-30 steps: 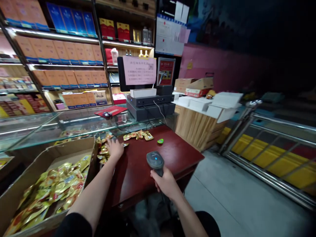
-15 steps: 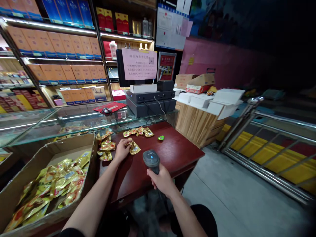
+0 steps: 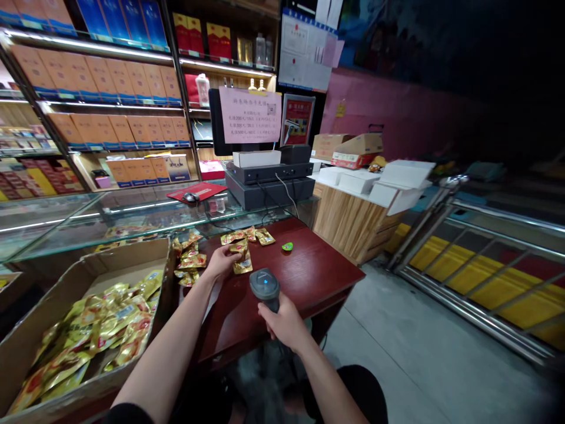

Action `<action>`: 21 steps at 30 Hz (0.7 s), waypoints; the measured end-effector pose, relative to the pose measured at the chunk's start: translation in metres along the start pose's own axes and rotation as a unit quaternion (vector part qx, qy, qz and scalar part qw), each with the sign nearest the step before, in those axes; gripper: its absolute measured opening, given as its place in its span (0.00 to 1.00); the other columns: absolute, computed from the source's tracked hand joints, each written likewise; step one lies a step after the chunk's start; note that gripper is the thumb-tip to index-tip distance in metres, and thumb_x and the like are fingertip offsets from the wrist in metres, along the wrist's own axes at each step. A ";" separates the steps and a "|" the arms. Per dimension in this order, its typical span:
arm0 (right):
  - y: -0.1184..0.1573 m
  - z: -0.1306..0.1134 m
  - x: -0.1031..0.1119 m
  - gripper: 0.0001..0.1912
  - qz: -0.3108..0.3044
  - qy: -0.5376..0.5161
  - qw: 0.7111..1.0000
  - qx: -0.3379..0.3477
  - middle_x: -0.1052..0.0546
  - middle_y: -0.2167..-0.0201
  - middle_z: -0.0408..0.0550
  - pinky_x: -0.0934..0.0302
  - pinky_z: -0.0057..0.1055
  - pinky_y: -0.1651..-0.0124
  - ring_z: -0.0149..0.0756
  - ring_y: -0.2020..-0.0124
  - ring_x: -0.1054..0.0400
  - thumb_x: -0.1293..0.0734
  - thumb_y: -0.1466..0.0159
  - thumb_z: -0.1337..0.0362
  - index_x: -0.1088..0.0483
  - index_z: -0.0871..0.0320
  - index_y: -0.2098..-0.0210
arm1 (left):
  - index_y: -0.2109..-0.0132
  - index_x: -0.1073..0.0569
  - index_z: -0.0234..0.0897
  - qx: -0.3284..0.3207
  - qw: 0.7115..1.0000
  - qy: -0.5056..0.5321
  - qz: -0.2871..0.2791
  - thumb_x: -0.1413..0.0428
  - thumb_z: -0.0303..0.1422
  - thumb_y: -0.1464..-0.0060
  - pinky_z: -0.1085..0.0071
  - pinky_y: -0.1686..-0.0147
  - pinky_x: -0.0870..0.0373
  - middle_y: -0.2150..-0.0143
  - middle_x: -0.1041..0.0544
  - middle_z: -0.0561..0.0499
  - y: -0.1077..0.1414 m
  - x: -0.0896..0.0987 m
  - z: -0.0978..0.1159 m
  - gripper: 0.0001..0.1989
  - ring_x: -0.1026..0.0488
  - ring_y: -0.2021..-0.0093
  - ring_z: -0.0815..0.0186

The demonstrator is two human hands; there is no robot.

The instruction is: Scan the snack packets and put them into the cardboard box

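Note:
My left hand is closed on the edge of a gold snack packet at the middle of the dark red table. In my right hand is a grey barcode scanner with a small blue light on top; its head points toward the packet. Several more gold packets lie in a pile left of my left hand. A row of similar packets lies just beyond it. A small green item rests on the table to the right.
A cardboard box full of gold packets stands at the left. Behind the table are a glass counter, a mouse and a black cash drawer under a monitor with a pink notice. A metal railing runs along the right.
The packet in my left hand has turned more upright and shifted slightly up and right. My right hand with the scanner has moved a little to the left.

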State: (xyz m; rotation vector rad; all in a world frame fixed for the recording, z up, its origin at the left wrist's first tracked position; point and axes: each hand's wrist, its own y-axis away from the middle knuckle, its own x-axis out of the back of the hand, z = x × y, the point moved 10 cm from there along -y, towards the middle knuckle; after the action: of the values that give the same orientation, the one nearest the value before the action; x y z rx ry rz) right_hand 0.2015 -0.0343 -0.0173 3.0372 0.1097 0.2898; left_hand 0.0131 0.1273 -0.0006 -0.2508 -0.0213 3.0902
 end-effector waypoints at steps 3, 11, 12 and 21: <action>0.001 0.000 -0.001 0.09 -0.003 0.007 1.000 0.001 0.33 0.87 0.31 0.47 0.21 0.88 0.27 0.90 0.42 0.33 0.38 0.60 0.34 0.55 0.61 | 0.61 0.19 0.33 0.005 1.000 0.021 -0.003 0.22 0.36 0.79 0.60 0.51 0.23 0.65 0.15 0.47 0.002 -0.003 0.004 0.32 0.18 0.62 0.56; 0.000 -0.001 0.000 0.07 0.004 0.017 1.000 0.001 0.32 0.87 0.32 0.46 0.22 0.87 0.28 0.89 0.41 0.33 0.38 0.60 0.34 0.54 0.62 | 0.61 0.19 0.33 0.000 1.000 -0.008 -0.006 0.22 0.38 0.77 0.65 0.57 0.24 0.64 0.15 0.46 0.001 -0.004 0.005 0.30 0.18 0.60 0.57; 0.000 0.000 0.001 0.06 0.004 0.015 1.000 0.001 0.32 0.86 0.32 0.46 0.22 0.87 0.28 0.89 0.41 0.33 0.37 0.60 0.34 0.54 0.62 | 0.61 0.19 0.33 -0.003 1.000 -0.017 -0.007 0.23 0.38 0.76 0.66 0.58 0.25 0.65 0.15 0.46 0.001 -0.005 0.006 0.30 0.18 0.60 0.56; -0.002 0.005 0.003 0.10 0.007 -0.009 1.000 0.003 0.31 0.85 0.33 0.43 0.24 0.86 0.30 0.88 0.39 0.32 0.38 0.59 0.32 0.55 0.59 | 0.59 0.19 0.31 -0.011 0.998 -0.064 -0.011 0.24 0.39 0.71 0.75 0.73 0.34 0.67 0.17 0.46 0.003 -0.006 0.009 0.28 0.23 0.70 0.65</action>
State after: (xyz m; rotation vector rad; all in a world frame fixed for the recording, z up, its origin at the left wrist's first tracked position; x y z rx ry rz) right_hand 0.2048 -0.0322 -0.0217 3.0476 0.0884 0.2631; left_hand 0.0175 0.1237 0.0092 -0.0537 -0.0619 3.0811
